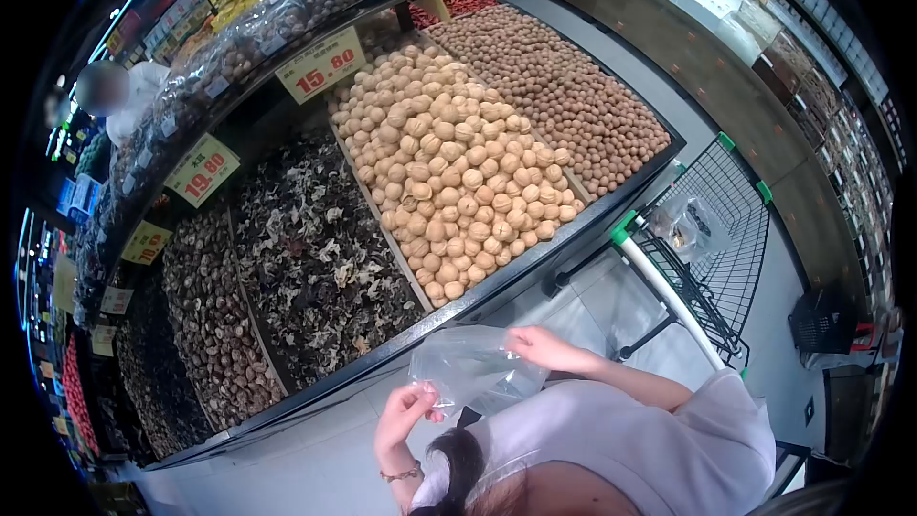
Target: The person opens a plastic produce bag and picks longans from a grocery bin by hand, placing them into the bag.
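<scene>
A clear plastic bag (463, 363) is stretched between my two hands, in front of the bin's edge. My left hand (411, 411) pinches its left side, with a bracelet on the wrist. At the upper right of the bag, my right hand (540, 348) grips the rim. Nothing shows inside the bag. Just beyond it lie a heap of walnuts (458, 172) and, to the left, dried black fungus (330, 248) in a neighbouring compartment. Neither hand touches them.
A shopping cart (707, 239) with a filled clear bag (688, 226) in it stands at the right. Dried mushrooms (215, 311) and small round brown nuts (564, 86) fill other compartments. Price signs (322, 65) line the shelf. A person (138, 96) is at the far left.
</scene>
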{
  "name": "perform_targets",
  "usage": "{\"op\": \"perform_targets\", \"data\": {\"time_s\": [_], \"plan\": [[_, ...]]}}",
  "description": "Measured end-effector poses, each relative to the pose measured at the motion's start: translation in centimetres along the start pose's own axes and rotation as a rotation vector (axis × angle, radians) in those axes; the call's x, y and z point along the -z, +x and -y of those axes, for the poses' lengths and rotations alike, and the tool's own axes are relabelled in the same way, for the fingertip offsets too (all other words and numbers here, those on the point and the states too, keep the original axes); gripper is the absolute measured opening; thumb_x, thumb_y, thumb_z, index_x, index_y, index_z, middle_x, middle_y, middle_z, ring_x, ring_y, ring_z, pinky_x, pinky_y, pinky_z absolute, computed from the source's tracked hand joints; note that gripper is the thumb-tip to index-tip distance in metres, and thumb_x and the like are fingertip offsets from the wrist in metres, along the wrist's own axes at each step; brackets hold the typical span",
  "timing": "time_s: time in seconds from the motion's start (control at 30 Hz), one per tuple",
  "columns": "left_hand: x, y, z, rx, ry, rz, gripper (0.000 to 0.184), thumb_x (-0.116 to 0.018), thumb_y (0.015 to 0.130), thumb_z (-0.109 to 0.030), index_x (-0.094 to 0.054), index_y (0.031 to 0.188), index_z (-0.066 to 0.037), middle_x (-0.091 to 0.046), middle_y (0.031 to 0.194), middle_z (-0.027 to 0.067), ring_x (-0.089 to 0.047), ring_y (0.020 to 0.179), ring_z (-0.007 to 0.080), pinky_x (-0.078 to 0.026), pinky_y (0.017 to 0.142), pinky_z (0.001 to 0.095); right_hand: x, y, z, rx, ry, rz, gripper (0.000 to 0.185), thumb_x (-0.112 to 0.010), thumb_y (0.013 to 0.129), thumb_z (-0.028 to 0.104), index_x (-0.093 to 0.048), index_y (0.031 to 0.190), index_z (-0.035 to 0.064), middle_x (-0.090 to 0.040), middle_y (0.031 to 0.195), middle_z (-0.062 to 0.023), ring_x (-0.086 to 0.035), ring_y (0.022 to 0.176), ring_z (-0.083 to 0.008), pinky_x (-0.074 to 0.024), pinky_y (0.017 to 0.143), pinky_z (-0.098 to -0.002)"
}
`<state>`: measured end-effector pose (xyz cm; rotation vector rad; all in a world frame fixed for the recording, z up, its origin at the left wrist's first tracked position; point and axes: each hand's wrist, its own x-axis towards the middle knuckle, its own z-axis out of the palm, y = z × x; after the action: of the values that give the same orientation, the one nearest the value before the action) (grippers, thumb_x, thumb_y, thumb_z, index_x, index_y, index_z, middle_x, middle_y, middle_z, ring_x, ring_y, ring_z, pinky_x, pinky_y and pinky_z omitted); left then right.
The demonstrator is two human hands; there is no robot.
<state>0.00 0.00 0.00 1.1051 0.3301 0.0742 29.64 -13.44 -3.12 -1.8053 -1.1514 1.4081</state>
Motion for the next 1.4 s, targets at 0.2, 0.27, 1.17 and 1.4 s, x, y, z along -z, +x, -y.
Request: {"op": "perform_targets", "data": {"time_s": [0.2, 0.27, 1.17, 1.4], "plan": [[-13.3, 8.2, -2.6, -0.144, 0.95, -1.01, 0.054, -0.06, 0.073, 0.0, -0.042, 0.123, -0.002, -0.051, 0.12, 0.0118, -0.05, 0.11, 0.0248, -0.042, 0.089, 0.0342, 8.4, -5.6, -4.1, 0.114, -0.228, -0.22, 0.022, -0.059, 0.08, 0.02, -0.057, 0.097, 0.0057, -0.062, 0.077, -0.0187, -0.061, 0.078, -0.0376, -0.0467, 0.067, -0.044], [-18.5, 12.9, -2.8, -0.236, 1.168, -0.651, 0.057, -0.065, 0.072, -0.007, -0.044, 0.125, -0.006, -0.045, 0.126, 0.0128, -0.045, 0.117, 0.0297, -0.036, 0.098, 0.0393, 9.0, -7.9, -4.8, 0.201, -0.165, -0.168, 0.02, -0.058, 0.08, 0.016, -0.056, 0.097, 0.0044, -0.061, 0.077, -0.0194, -0.061, 0.076, -0.0371, -0.0468, 0.065, -0.0419], [-32.9, 24.3, -3.6, -0.118, 0.61, -0.619, 0.012, -0.053, 0.078, -0.003, -0.054, 0.088, 0.004, -0.05, 0.065, 0.0031, -0.043, 0.059, 0.01, -0.038, 0.055, 0.0243, 22.6, -25.9, -5.1, 0.698, -0.137, -0.994, 0.046, -0.062, 0.069, 0.003, -0.05, 0.113, 0.0036, -0.045, 0.122, -0.0139, -0.046, 0.112, -0.0289, -0.036, 0.097, -0.0384], [-30.4, 24.3, -3.3, -0.159, 0.472, -0.718, 0.027, -0.047, 0.095, -0.021, -0.056, 0.089, 0.004, -0.05, 0.059, 0.0028, -0.045, 0.053, 0.009, -0.037, 0.05, 0.0258, 22.8, -21.4, -9.9, 0.374, 0.178, -1.024, 0.033, -0.049, 0.09, 0.016, -0.043, 0.118, -0.0004, -0.05, 0.118, -0.0164, -0.048, 0.113, -0.0259, -0.033, 0.101, -0.0366]]}}
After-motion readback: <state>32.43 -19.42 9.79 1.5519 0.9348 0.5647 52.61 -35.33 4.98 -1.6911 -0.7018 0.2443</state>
